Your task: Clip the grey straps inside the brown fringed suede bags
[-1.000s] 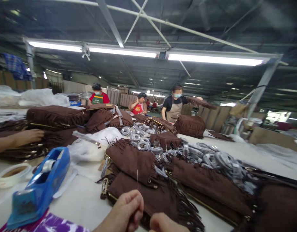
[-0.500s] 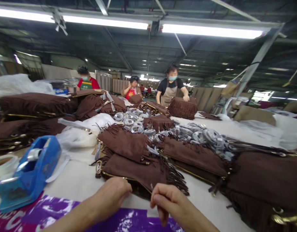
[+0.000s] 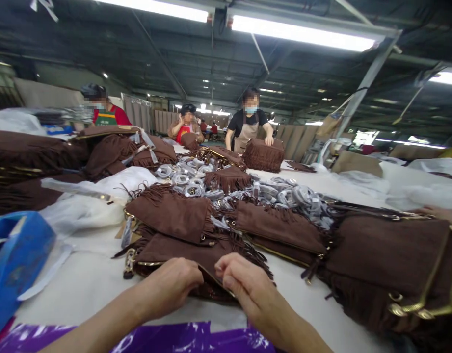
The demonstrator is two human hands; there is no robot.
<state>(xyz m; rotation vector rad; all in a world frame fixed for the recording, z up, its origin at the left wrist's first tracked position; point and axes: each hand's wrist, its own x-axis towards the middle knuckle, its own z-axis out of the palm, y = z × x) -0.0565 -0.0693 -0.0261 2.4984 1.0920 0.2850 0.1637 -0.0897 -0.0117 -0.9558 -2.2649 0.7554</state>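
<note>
A brown fringed bag (image 3: 163, 249) lies in front of me with its gold-zipped mouth facing me and parted. My left hand (image 3: 179, 280) is closed on the near edge of that mouth, its fingertips hidden behind the knuckles. Just to the right, my right hand (image 3: 244, 282) pinches the upper edge of the opening. Between the two hands the dark inside of the bag shows. A second brown bag (image 3: 174, 213) rests partly on top of it, its fringe pointing right and to the back.
At left stands a blue tape dispenser (image 3: 23, 260) near crumpled white wrapping (image 3: 96, 201). Purple plastic (image 3: 167, 338) lines the front edge. Wrapped grey coils (image 3: 284, 193) and more brown bags (image 3: 387, 250) cover the table. Opposite, a co-worker (image 3: 250, 125) touches a bag.
My right hand has moved up and left onto the bag's opening, closing its fingers there. The view has turned right, so the tape dispenser sits farther left.
</note>
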